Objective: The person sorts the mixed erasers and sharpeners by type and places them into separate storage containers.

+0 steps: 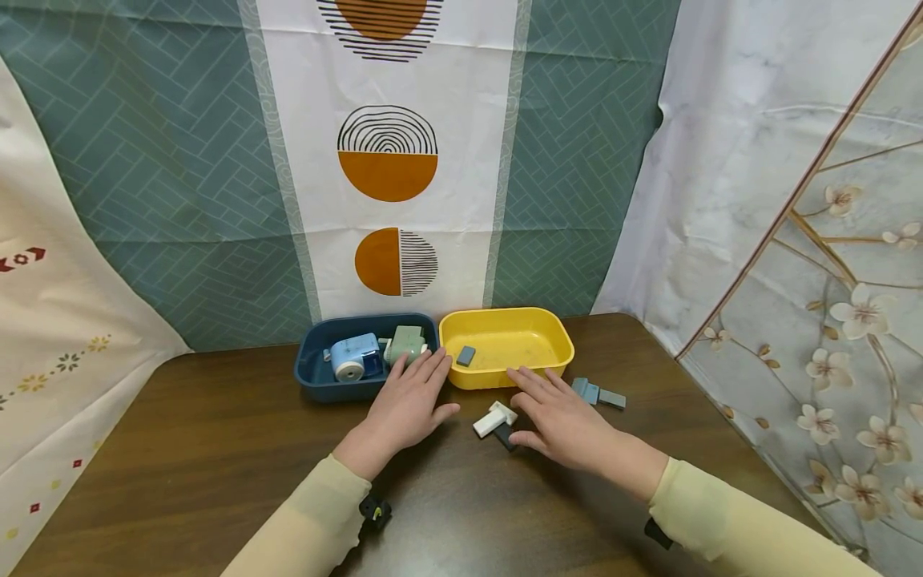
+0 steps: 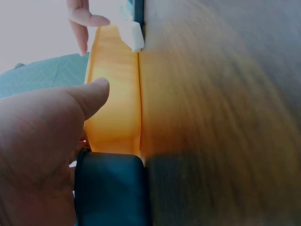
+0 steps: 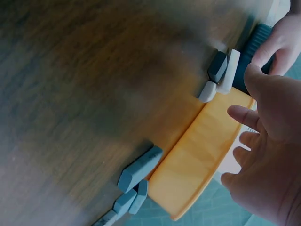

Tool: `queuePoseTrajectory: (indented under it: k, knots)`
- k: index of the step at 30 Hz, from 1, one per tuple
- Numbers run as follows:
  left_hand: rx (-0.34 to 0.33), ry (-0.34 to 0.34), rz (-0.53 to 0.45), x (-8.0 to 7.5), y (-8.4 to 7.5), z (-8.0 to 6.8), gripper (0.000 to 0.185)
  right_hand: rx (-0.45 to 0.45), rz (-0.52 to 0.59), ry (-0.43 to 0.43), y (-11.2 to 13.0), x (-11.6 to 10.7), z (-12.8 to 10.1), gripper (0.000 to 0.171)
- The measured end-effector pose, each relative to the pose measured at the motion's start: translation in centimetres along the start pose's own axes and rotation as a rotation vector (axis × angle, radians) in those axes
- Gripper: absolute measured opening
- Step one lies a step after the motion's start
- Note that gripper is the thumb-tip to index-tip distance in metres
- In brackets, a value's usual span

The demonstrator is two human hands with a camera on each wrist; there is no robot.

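Observation:
My left hand (image 1: 404, 405), fingers straight and palm down, is over the near right corner of a dark blue bin (image 1: 332, 391). In that bin sit a blue crank pencil sharpener (image 1: 355, 353) and a green one (image 1: 407, 343). My right hand (image 1: 561, 418) reaches with extended fingers to the near wall of a yellow bin (image 1: 479, 380), holding nothing. A small blue-grey eraser (image 1: 465, 356) lies inside the yellow bin. Between the hands, white erasers (image 1: 490, 422) and a black eraser (image 1: 505, 437) form a small pile on the table, partly overlapping.
Right of the yellow bin lie several bluish erasers (image 3: 140, 168), partly behind my right hand in the head view. Both bins stand side by side at the back of the brown wooden table (image 1: 216, 449), against a patterned hanging cloth (image 1: 461, 264).

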State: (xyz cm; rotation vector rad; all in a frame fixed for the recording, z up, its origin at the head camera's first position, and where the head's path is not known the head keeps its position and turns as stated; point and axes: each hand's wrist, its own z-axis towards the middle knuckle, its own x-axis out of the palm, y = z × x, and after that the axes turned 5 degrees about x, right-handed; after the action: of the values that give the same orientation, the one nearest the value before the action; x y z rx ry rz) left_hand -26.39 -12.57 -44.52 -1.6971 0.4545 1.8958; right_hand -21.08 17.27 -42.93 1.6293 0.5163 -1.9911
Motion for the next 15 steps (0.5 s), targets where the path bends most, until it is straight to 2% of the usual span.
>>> queuePoseTrajectory:
  k: [15]
  knots:
    - [0.002, -0.003, 0.009, 0.04, 0.01, 0.01, 0.085, -0.012, 0.004, 0.024, 0.81, 0.81, 0.06, 0.041]
